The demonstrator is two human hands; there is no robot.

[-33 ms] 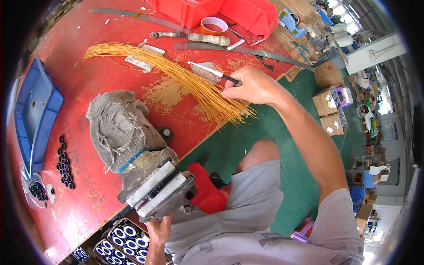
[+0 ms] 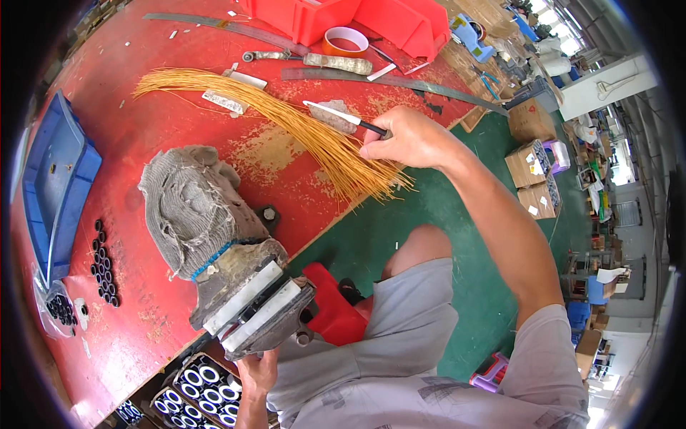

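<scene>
My right hand [image 2: 407,137] is closed round the black handle of a slim knife [image 2: 334,113] with a pale, pointed blade. The knife lies across a long bundle of thin yellow strands [image 2: 293,121], whose near end sticks out past the table edge. At the table's front stands a bench vise [image 2: 246,286] with pale jaw plates and a small dark piece [image 2: 250,312] between them. Grey knitted cloth [image 2: 196,204] covers its rear part. My left hand [image 2: 259,372] is below the jaws, its fingers mostly hidden behind the vise.
A blue tray [image 2: 78,161] and several black rings [image 2: 104,268] are on the left of the red table [image 2: 136,343]. Red bins [image 2: 400,25], a tape roll [image 2: 346,41] and a metal strip [image 2: 429,87] lie at the far side. Boxes of rings [image 2: 207,386] stand below the edge.
</scene>
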